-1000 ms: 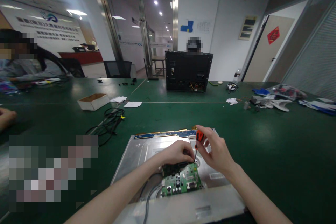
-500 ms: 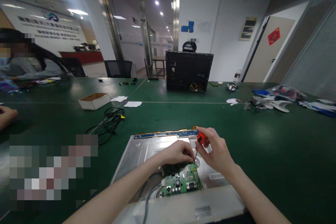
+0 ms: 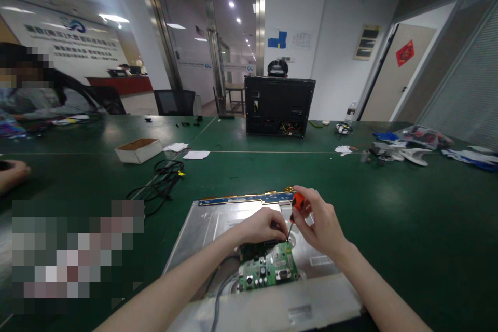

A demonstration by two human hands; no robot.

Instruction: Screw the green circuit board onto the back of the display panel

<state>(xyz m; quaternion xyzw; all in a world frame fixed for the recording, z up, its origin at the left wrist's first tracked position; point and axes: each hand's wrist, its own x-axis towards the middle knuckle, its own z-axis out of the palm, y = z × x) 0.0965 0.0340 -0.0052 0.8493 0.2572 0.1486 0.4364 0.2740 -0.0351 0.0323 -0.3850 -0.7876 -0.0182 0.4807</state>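
A metal display panel [image 3: 212, 223] lies on the green table with a green circuit board [image 3: 268, 268] on it. My right hand [image 3: 321, 220] grips an orange and black screwdriver [image 3: 298, 202], tilted with its tip down at the board's upper right corner. Close to that tip is my left hand [image 3: 264, 225], its fingers curled together over the board's upper edge; whatever they hold, if anything, is hidden. A grey cable [image 3: 218, 301] runs from the board's left side toward me. Along the panel's far edge is a blue strip board [image 3: 241, 199].
Black cables [image 3: 161, 181] and a white open box [image 3: 139, 150] are at the left. A black monitor [image 3: 279, 106] stands at the back, with a person behind it. Another person sits at the far left, and a hand [image 3: 13, 174] rests nearby. Bags and gloves lie at the right.
The fingers of my right hand have shifted slightly on the screwdriver handle, which has turned a little. My left hand stays in place. The other person's hand at the left edge has moved slightly.
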